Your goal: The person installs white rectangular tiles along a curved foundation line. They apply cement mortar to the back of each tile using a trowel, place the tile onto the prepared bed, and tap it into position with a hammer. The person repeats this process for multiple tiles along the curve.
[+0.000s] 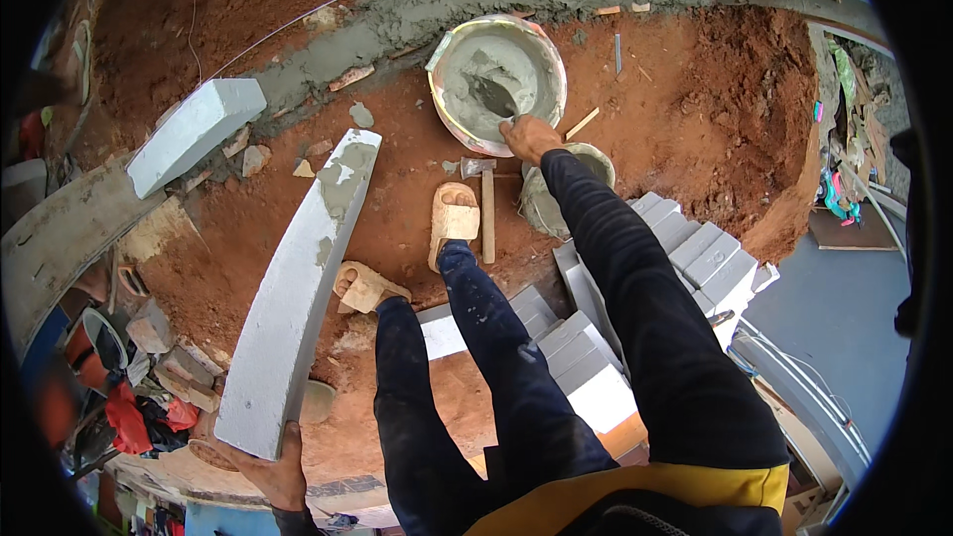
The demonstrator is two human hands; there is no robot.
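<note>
My left hand (271,467) grips the near end of a long white block (276,337), whose far end has grey mortar smeared on it. At the top centre my right hand (528,137) is closed on the handle of a trowel (492,91), its blade dipping into wet grey mortar inside a tub (544,55). A second bucket (539,203) sits under my right forearm, partly hidden. Beside my sandalled feet lies a wooden-handled hammer (487,213).
A mortar-topped low wall (357,10) curves behind the tub, with a white block (189,134) at its left. Stacked blocks (715,268) stand to my right. Rubble (151,326) and clutter line the left; boards (849,228) lie far right. Red soil (675,99) forms the ground.
</note>
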